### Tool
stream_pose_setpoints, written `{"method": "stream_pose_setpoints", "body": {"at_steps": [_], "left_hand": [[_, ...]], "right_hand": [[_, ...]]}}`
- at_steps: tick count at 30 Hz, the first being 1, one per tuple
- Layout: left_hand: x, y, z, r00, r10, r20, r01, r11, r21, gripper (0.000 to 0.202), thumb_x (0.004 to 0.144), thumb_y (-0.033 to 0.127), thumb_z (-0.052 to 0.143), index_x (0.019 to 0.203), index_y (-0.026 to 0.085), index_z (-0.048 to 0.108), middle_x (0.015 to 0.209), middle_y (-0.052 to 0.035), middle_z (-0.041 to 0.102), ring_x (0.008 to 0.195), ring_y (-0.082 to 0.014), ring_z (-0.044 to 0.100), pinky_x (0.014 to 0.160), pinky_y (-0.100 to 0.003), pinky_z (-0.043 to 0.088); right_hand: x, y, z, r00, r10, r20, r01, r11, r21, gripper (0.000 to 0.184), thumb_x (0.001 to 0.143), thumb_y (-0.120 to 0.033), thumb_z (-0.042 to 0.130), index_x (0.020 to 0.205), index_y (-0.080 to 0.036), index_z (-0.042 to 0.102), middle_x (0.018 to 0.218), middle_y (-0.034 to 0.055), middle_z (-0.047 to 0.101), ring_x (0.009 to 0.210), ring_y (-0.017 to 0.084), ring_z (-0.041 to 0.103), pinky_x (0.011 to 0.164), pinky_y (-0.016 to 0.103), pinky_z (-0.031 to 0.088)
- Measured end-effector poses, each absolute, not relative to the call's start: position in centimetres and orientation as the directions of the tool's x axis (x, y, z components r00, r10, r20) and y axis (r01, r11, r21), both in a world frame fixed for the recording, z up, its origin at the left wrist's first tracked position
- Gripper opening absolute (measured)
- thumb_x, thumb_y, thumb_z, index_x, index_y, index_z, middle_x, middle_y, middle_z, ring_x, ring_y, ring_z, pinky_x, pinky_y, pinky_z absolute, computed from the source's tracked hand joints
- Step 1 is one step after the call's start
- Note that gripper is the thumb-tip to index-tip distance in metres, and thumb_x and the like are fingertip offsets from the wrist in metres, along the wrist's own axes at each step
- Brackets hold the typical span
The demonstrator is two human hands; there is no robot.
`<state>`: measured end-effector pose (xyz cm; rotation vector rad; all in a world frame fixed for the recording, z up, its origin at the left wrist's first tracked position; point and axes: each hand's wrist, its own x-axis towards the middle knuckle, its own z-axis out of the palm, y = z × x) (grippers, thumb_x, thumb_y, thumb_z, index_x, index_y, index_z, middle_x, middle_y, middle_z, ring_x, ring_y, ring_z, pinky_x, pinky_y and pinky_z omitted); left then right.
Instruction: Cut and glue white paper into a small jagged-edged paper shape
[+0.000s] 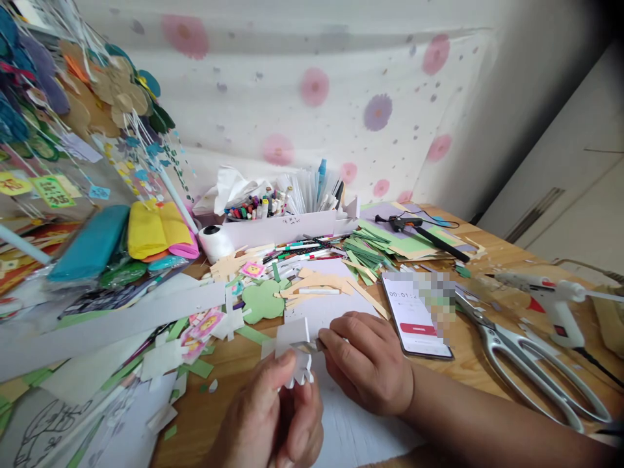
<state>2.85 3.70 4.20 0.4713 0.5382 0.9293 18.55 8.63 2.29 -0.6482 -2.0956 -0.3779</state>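
Low in the middle of the view, my left hand (266, 406) pinches a small white piece of board or foam (292, 333) between thumb and fingers. The piece has a flat upper part and a notched, toothed lower edge. My right hand (368, 361) is closed on a craft knife, most of it hidden in the fingers. Its metal blade (306, 347) lies against the white piece, just above my left thumb. Beneath both hands is a white sheet (353, 426) on the wooden table.
Right of my hands lie a phone (414, 325), large scissors (524, 357) and a white glue gun (550, 292). Green flower-shaped paper (263, 301) and paper scraps cover the left. Behind are a pen box (283, 227) and a black glue gun (409, 224). Paper ornaments (121, 84) hang upper left.
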Motion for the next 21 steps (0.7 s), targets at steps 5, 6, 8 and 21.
{"method": "stream_pose_setpoints", "body": {"at_steps": [5, 6, 8, 21], "left_hand": [[2.4, 3.8, 4.4, 0.457, 0.858, -0.234, -0.636, 0.499, 0.589, 0.052, 0.087, 0.042, 0.048, 0.043, 0.014, 0.052, 0.034, 0.008, 0.03, 0.031, -0.0017, 0.017, 0.036, -0.017, 0.014], [2.3, 3.8, 4.4, 0.444, 0.867, -0.227, -0.638, 0.484, 0.599, 0.052, 0.087, 0.042, 0.048, 0.043, 0.014, 0.053, 0.034, 0.0078, 0.031, 0.031, -0.0018, 0.017, 0.036, -0.017, 0.014], [2.2, 3.9, 4.3, 0.42, 0.878, -0.228, -0.642, 0.465, 0.609, 0.052, 0.087, 0.043, 0.048, 0.045, 0.014, 0.055, 0.034, 0.0076, 0.032, 0.031, -0.0019, 0.017, 0.036, -0.018, 0.013], [1.7, 4.5, 4.9, 0.303, 0.935, -0.186, -0.646, 0.345, 0.681, 0.039, 0.085, 0.04, 0.048, 0.056, 0.018, 0.061, 0.031, 0.0072, 0.04, 0.031, -0.0046, 0.016, 0.037, -0.02, 0.015]], "right_hand": [[19.1, 9.4, 2.1, -0.513, 0.302, 0.803, 0.579, 0.813, 0.065, 0.017, 0.086, -0.011, 0.046, 0.095, -0.011, 0.06, 0.075, 0.0086, 0.062, 0.065, 0.018, 0.054, 0.058, 0.03, 0.045], [19.2, 9.6, 2.1, -0.521, 0.3, 0.799, 0.581, 0.81, 0.075, 0.017, 0.086, -0.011, 0.046, 0.095, -0.011, 0.06, 0.075, 0.0085, 0.062, 0.065, 0.018, 0.054, 0.058, 0.03, 0.045], [19.4, 9.9, 2.2, -0.533, 0.296, 0.793, 0.583, 0.807, 0.091, 0.016, 0.087, -0.011, 0.046, 0.095, -0.011, 0.06, 0.075, 0.0082, 0.062, 0.065, 0.017, 0.054, 0.058, 0.029, 0.046], [20.8, 11.1, 2.3, -0.401, 0.301, 0.865, 0.556, 0.83, -0.031, 0.019, 0.084, -0.006, 0.052, 0.099, -0.014, 0.059, 0.078, 0.0074, 0.059, 0.067, 0.017, 0.052, 0.057, 0.029, 0.045]]}}
